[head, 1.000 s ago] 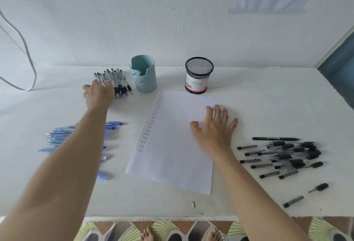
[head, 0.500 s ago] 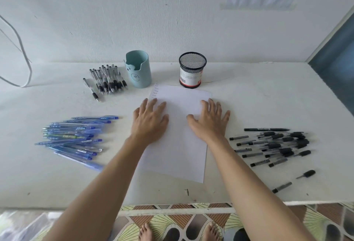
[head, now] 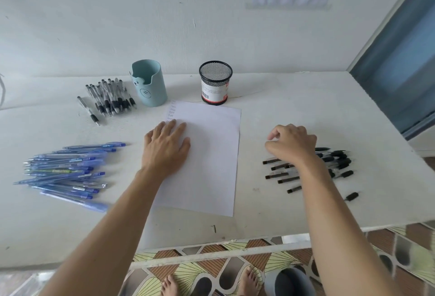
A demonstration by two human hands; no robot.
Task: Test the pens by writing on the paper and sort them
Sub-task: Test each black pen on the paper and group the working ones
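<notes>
Beneath the right grip (head: 291, 145), fingers loosely curled, lie the black pens (head: 339, 154).

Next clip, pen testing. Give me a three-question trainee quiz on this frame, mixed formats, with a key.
1. True or false: the left hand lies flat on the paper.
2. Multiple choice: the right hand is at which pile? A) blue pens B) black pens C) clear pens beside the blue cup
3. Fill in: the written marks run down the paper's ____ edge.
Key: 1 true; 2 B; 3 left.
</notes>
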